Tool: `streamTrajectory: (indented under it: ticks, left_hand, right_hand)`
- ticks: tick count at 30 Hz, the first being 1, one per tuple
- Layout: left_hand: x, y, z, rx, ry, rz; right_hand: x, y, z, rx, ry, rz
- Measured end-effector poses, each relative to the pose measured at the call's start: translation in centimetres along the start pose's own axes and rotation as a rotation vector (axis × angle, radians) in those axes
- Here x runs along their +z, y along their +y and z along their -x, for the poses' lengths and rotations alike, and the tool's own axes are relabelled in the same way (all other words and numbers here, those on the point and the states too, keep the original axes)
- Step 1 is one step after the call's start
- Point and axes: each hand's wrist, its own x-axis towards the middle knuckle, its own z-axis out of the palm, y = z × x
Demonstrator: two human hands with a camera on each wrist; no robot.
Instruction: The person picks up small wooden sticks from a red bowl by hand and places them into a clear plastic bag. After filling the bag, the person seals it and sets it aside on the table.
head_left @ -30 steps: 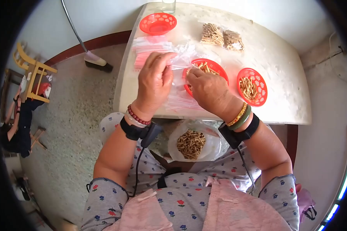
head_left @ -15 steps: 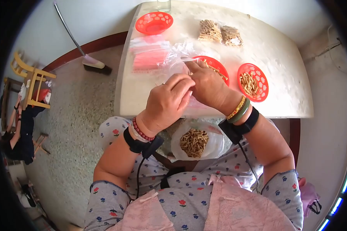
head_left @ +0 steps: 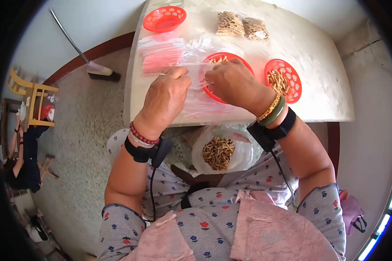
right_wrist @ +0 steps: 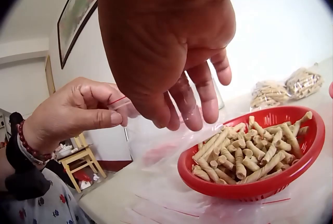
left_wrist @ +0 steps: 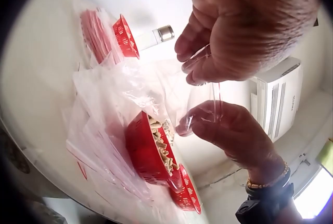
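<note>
A clear zip-lock plastic bag (head_left: 195, 75) is stretched between both hands above the table. My left hand (head_left: 165, 98) pinches one side of it between thumb and fingers, close by its red zip line in the right wrist view. The other side is pinched by my right hand (head_left: 239, 85), which hangs over a red plastic basket (right_wrist: 312, 154). Short tan twisted sticks (right_wrist: 244, 156) fill this basket. Loose flat zip-lock bags (left_wrist: 104, 156) lie on the tabletop under the hands.
A stack of pink-edged bags (head_left: 161, 56) lies left, below another red basket (head_left: 164, 19). Two filled bags (head_left: 243, 26) lie farther back. A second basket of sticks (head_left: 283, 82) stands at right. Between the knees, a plastic sack (head_left: 244, 152) holds more sticks.
My hands came together half a second ago and have now drawn apart, the left moving left and forward, with the clear bag stretched between them.
</note>
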Motion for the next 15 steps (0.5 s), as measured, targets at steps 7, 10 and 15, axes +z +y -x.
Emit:
streamTrajectory:
  ticks: [7,10,15]
  left_hand:
    - [0.2,0.0,0.1,-0.009,-0.027,0.038]
    - [0.5,0.1,0.2,0.002,-0.043,0.055]
    - [0.6,0.5,-0.1,0.007,-0.048,0.075]
  right_hand:
    - [0.3,1.5,-0.1,-0.354,0.345,-0.440]
    - [-1.7,1.8,0.8,-0.278,0.262,-0.645]
    - [-2.6,3.2,1.8,-0.118,0.220,-0.617]
